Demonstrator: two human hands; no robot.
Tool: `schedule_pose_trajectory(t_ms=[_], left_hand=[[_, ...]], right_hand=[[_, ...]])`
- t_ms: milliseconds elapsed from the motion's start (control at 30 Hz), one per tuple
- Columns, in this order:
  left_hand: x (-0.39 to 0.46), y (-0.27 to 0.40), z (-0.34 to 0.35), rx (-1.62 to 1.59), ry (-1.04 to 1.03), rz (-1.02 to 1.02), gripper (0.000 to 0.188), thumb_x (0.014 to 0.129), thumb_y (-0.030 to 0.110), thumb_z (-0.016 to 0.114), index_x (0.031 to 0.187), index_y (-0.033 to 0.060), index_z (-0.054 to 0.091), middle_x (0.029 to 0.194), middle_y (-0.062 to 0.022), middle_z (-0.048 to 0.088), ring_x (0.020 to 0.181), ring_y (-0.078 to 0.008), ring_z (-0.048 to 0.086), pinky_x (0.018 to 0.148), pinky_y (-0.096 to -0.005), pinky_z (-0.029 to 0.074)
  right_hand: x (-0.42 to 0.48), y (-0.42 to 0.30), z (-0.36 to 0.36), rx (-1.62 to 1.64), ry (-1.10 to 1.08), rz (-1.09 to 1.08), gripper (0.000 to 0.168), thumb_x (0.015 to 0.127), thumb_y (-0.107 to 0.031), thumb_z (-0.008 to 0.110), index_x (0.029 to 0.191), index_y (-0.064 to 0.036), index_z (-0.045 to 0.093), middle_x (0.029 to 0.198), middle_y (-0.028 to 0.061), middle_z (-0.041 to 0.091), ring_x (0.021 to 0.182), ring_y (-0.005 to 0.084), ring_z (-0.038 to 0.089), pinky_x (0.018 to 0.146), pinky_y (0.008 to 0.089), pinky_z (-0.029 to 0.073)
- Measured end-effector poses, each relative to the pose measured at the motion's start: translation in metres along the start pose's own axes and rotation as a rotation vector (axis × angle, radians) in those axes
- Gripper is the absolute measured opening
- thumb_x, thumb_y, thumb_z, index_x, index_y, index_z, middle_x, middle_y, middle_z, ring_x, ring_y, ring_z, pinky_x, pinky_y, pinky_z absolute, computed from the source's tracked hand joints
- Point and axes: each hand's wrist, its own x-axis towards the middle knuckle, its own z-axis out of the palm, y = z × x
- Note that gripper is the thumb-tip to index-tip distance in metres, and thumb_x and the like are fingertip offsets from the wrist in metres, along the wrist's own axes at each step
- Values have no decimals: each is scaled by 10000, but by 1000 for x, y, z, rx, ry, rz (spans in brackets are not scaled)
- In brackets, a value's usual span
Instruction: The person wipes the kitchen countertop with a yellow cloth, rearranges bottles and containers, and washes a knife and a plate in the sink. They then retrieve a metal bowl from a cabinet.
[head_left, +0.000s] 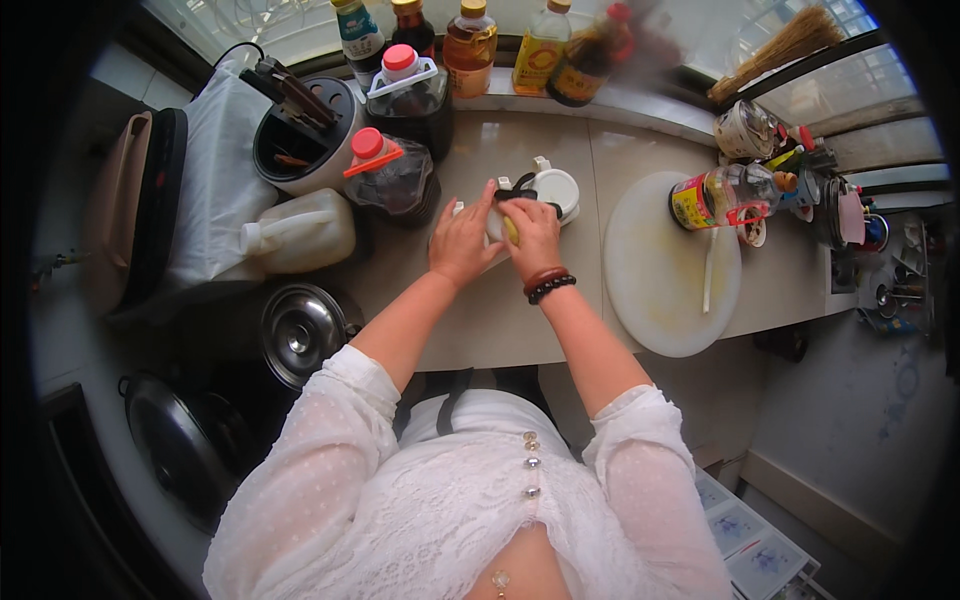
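Observation:
Both my hands are close together over the tiled counter. My right hand, with a brown bangle and black beads at the wrist, pinches a small yellow-green item that I cannot identify. My left hand lies palm down with fingers extended, touching a whitish object that is mostly hidden between the hands. Just beyond my fingertips are a round white plastic lid and a black strap. What lies under my palms is hidden.
An oval cutting board lies right, bearing a white stick and an oil bottle. Left are dark jugs with red caps, a translucent jug, a knife holder and a lidded steel pot. Bottles line the windowsill.

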Motion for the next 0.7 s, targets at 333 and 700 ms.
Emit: schedule_pose_trajectory(t_ms=[333, 700], left_hand=[[0, 6, -5, -32, 26, 32, 997, 739, 298, 771, 1518, 113, 177, 1349, 2, 557, 1214, -189, 535, 1110, -449, 309], [1, -2, -8, -21, 7, 110, 1032, 669, 317, 810, 1496, 75, 241, 1463, -102, 407, 1384, -234, 338, 1142, -476, 244]], right_hand=[[21, 17, -22, 154, -90, 21, 379, 698, -37, 730, 1056, -71, 610, 1090, 96, 601, 1018, 324, 533, 904, 404, 442], [-13, -5, -44, 309, -333, 87, 282, 748, -47, 669, 1027, -56, 634, 962, 115, 652, 947, 297, 628, 858, 351, 496]])
